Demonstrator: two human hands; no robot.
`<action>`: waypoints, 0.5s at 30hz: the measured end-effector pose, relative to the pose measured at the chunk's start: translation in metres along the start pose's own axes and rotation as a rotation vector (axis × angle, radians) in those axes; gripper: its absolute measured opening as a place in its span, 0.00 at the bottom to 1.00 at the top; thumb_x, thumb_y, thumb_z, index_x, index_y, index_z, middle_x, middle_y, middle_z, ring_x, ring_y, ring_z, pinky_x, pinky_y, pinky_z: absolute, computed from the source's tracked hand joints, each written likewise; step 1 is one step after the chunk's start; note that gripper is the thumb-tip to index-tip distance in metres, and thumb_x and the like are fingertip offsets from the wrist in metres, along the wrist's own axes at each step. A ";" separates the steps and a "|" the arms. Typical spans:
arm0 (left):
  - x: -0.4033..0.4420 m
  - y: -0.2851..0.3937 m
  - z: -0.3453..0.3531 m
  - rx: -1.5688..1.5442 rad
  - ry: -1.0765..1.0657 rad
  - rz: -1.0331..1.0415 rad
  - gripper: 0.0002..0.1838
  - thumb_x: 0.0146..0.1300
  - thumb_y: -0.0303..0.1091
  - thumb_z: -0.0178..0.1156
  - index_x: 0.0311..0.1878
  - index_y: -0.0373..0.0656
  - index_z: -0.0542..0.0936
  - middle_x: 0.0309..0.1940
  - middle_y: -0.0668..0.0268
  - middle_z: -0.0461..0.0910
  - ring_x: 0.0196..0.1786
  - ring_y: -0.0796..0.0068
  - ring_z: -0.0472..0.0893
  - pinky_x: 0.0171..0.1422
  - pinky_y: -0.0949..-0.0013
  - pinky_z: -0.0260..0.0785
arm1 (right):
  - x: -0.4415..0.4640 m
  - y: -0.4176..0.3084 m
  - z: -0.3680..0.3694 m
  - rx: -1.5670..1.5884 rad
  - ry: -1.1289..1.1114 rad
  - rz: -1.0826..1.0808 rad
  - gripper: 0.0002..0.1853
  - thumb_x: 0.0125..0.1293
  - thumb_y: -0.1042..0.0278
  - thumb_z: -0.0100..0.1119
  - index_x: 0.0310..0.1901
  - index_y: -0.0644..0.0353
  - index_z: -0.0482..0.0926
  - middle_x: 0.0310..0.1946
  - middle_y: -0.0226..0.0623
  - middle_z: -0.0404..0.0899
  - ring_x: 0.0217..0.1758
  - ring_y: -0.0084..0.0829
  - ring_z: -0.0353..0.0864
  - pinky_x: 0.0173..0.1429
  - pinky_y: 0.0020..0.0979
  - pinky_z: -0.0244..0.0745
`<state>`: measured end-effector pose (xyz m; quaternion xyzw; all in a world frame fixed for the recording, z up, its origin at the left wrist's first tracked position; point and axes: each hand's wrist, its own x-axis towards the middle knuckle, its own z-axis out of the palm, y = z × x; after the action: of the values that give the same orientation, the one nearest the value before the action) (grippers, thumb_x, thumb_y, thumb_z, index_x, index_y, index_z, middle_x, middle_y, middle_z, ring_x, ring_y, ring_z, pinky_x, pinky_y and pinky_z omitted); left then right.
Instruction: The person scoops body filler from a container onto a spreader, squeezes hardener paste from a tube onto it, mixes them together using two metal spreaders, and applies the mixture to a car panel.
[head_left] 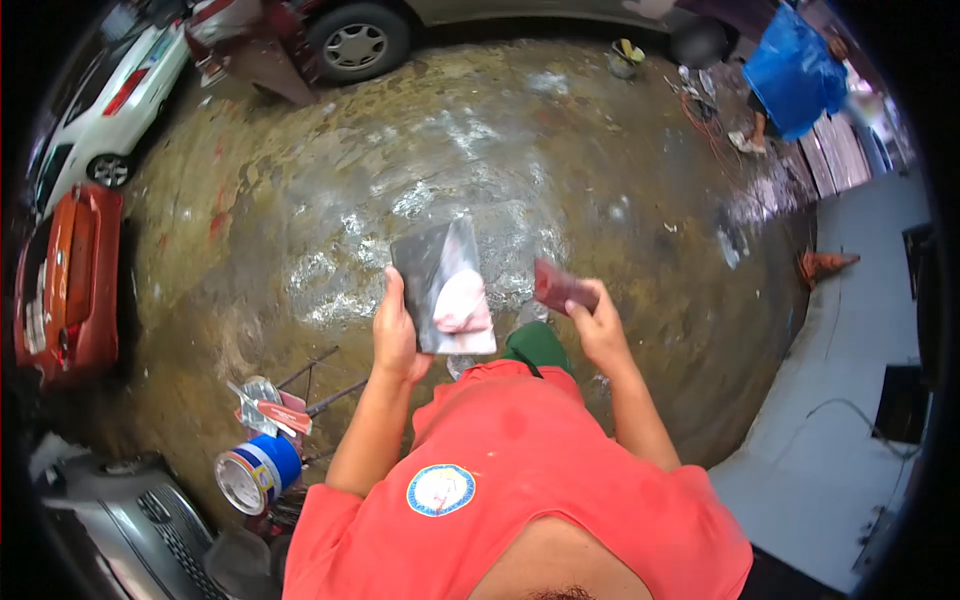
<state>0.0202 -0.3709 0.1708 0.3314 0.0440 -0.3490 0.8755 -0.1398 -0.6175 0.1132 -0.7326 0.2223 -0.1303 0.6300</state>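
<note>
My left hand (397, 330) grips the left edge of a flat dark board (415, 262), held level in front of my red shirt. A pinkish-white mound of paste (462, 302) lies on the board's right part, with pale smears around it. To the right of the board, and apart from it, my right hand (600, 325) is closed on a dark red flat piece (560, 287), its fingers wrapped round the right end. The red piece is slightly blurred, and no paste can be made out on it.
A blue-and-white can (258, 472) stands at lower left beside a small stand with tools (275, 412). Cars and a red bumper (85, 285) line the left. A grey-blue panel (800, 430) is at right. Behind, a person holds blue sheeting (795, 75).
</note>
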 end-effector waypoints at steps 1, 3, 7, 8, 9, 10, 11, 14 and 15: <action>-0.002 -0.006 -0.001 0.046 0.022 0.009 0.20 0.78 0.46 0.49 0.62 0.41 0.72 0.53 0.59 0.81 0.53 0.65 0.83 0.59 0.59 0.76 | 0.004 -0.025 0.002 0.100 0.047 0.037 0.18 0.69 0.74 0.59 0.58 0.65 0.71 0.52 0.36 0.79 0.55 0.26 0.78 0.61 0.31 0.73; -0.002 -0.020 -0.005 0.133 0.068 0.045 0.20 0.77 0.46 0.51 0.62 0.42 0.73 0.50 0.60 0.82 0.51 0.64 0.84 0.57 0.58 0.78 | 0.019 -0.040 0.000 0.330 0.035 0.048 0.20 0.68 0.74 0.60 0.60 0.66 0.70 0.52 0.36 0.78 0.53 0.26 0.78 0.61 0.30 0.73; 0.010 -0.028 -0.001 0.111 -0.004 -0.091 0.18 0.75 0.41 0.55 0.60 0.40 0.72 0.48 0.60 0.82 0.47 0.66 0.85 0.52 0.60 0.80 | 0.055 -0.068 0.005 0.564 -0.049 0.132 0.22 0.66 0.73 0.61 0.60 0.66 0.69 0.51 0.36 0.78 0.52 0.23 0.79 0.59 0.29 0.75; 0.017 -0.031 -0.003 0.123 -0.017 -0.113 0.18 0.75 0.40 0.55 0.61 0.39 0.72 0.49 0.60 0.82 0.48 0.67 0.85 0.53 0.61 0.79 | 0.066 -0.069 0.005 0.603 -0.093 0.158 0.22 0.66 0.73 0.62 0.60 0.66 0.69 0.51 0.36 0.78 0.52 0.23 0.79 0.59 0.29 0.75; 0.024 -0.033 -0.009 0.134 -0.024 -0.133 0.19 0.75 0.40 0.55 0.61 0.39 0.71 0.50 0.60 0.82 0.49 0.67 0.84 0.55 0.61 0.79 | 0.078 -0.068 0.007 0.613 -0.117 0.154 0.22 0.65 0.73 0.62 0.59 0.66 0.69 0.51 0.36 0.78 0.52 0.23 0.79 0.58 0.28 0.75; 0.029 -0.030 -0.008 0.146 -0.027 -0.150 0.19 0.75 0.40 0.55 0.62 0.39 0.71 0.51 0.59 0.81 0.50 0.68 0.84 0.56 0.61 0.78 | 0.092 -0.066 0.011 0.625 -0.146 0.152 0.22 0.65 0.73 0.62 0.59 0.66 0.69 0.51 0.36 0.78 0.52 0.22 0.79 0.58 0.28 0.76; 0.034 -0.028 -0.005 0.148 -0.040 -0.163 0.20 0.74 0.39 0.56 0.62 0.38 0.71 0.51 0.60 0.81 0.50 0.69 0.83 0.55 0.63 0.78 | 0.103 -0.065 0.015 0.639 -0.178 0.150 0.22 0.65 0.73 0.62 0.59 0.66 0.69 0.50 0.36 0.78 0.51 0.22 0.79 0.57 0.28 0.76; 0.052 -0.019 0.006 0.155 0.071 -0.152 0.19 0.75 0.41 0.55 0.59 0.38 0.72 0.45 0.58 0.83 0.42 0.67 0.86 0.48 0.62 0.81 | 0.145 -0.078 0.030 0.647 -0.257 0.142 0.21 0.66 0.73 0.62 0.58 0.65 0.70 0.49 0.35 0.79 0.50 0.21 0.80 0.55 0.26 0.77; 0.058 -0.012 0.009 0.162 0.063 -0.166 0.19 0.75 0.42 0.54 0.59 0.38 0.71 0.45 0.57 0.83 0.42 0.66 0.86 0.47 0.62 0.81 | 0.159 -0.086 0.035 0.667 -0.285 0.127 0.20 0.66 0.72 0.62 0.58 0.65 0.70 0.48 0.35 0.79 0.48 0.21 0.81 0.53 0.26 0.78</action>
<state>0.0551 -0.4167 0.1532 0.4069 0.0705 -0.4123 0.8121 0.0287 -0.6561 0.1776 -0.4825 0.1226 -0.0529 0.8656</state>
